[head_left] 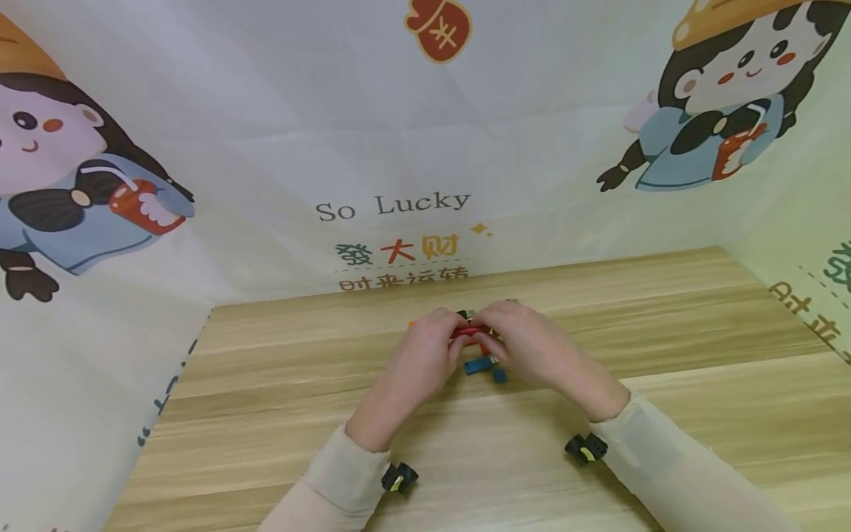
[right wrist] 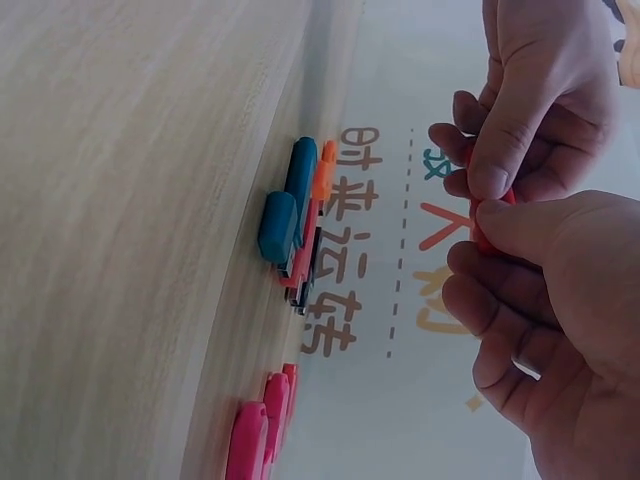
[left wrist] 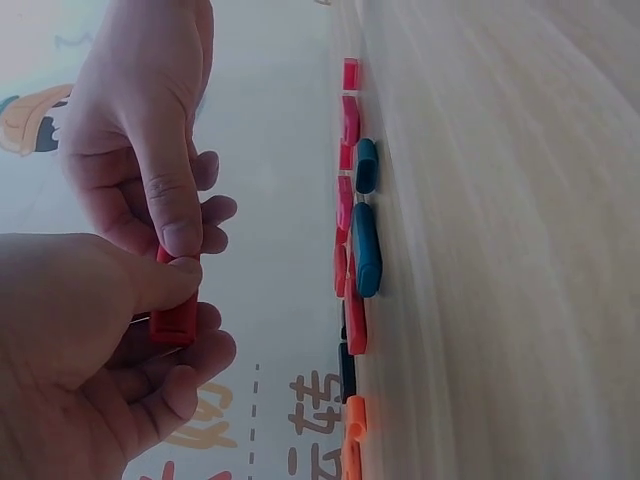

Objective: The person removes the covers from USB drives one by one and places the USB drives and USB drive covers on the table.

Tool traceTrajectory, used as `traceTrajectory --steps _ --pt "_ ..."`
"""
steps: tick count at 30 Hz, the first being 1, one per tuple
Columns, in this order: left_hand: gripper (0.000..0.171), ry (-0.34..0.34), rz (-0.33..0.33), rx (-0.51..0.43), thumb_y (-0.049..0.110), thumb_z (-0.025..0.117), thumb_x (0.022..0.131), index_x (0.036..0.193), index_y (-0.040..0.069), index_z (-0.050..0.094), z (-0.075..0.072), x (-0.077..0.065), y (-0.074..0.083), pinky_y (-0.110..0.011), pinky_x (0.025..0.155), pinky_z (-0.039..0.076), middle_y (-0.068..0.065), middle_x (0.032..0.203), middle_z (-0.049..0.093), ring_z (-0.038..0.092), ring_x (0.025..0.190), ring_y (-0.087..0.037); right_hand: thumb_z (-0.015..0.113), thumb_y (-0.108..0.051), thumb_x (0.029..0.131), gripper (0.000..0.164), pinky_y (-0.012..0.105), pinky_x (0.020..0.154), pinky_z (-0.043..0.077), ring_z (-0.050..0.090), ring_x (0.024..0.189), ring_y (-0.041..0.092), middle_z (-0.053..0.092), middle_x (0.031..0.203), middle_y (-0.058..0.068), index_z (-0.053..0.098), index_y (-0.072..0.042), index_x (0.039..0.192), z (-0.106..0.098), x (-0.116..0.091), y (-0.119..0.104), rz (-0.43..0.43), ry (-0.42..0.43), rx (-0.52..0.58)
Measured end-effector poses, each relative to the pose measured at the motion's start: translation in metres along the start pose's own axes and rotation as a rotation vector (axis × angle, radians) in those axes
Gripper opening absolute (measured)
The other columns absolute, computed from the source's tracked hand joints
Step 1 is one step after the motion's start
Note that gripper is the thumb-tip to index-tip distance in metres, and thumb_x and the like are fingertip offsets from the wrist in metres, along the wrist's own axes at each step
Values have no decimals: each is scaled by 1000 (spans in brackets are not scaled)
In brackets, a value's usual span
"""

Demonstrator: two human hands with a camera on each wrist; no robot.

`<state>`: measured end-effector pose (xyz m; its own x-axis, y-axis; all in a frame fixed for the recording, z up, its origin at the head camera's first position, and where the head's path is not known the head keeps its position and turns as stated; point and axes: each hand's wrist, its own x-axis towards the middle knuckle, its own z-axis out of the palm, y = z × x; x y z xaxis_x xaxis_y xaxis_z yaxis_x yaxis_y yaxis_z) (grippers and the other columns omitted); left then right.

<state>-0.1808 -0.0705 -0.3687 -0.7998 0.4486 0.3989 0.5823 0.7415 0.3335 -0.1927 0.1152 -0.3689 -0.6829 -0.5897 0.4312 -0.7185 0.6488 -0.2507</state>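
A red USB flash drive (head_left: 470,330) is held level above the table, pinched at one end by my left hand (head_left: 425,355) and at the other by my right hand (head_left: 532,343). In the left wrist view its red end (left wrist: 174,325) shows between thumb and fingers, and both thumbs lie along its upper side. The fingers hide most of it. Just below the hands lies a blue flash drive (head_left: 479,365) with its metal plug bare, and a blue cap (head_left: 500,376) sits apart beside it.
Behind the hands, more drives and caps lie on the wooden table (head_left: 266,414): an orange one (left wrist: 356,415), a black one (left wrist: 347,370), red ones (left wrist: 355,315) and pink ones (right wrist: 248,440). A printed cloth (head_left: 266,185) rises along the table's far edge.
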Motion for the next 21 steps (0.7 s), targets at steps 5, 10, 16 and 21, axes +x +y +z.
traceTrajectory --steps 5,10,16,21 --pt "8 -7 14 7 18 65 93 92 10 67 -3 0 -1 -26 72 51 2 88 62 59 80 -11 64 -17 93 8 29 75 49 57 84 11 64 90 -5 68 -12 98 0 1 -1 -32 4 -8" --pt "8 20 73 2 17 66 92 91 10 68 -6 1 -3 -26 73 51 2 87 64 60 80 -10 65 -16 92 7 29 74 50 58 83 12 64 89 -4 67 -11 96 -2 1 0 -80 21 9" --pt "7 25 108 -21 15 65 92 89 10 69 -7 1 -4 -25 71 51 2 85 64 60 78 -9 67 -15 91 7 28 74 49 58 81 11 65 89 -3 68 -10 96 -4 1 1 -107 19 35" --pt "7 23 109 -42 16 66 92 90 11 71 -7 0 -5 -24 72 51 3 86 65 61 79 -8 67 -13 91 8 27 73 50 59 81 10 66 90 -3 69 -9 98 -4 0 2 -130 31 59"
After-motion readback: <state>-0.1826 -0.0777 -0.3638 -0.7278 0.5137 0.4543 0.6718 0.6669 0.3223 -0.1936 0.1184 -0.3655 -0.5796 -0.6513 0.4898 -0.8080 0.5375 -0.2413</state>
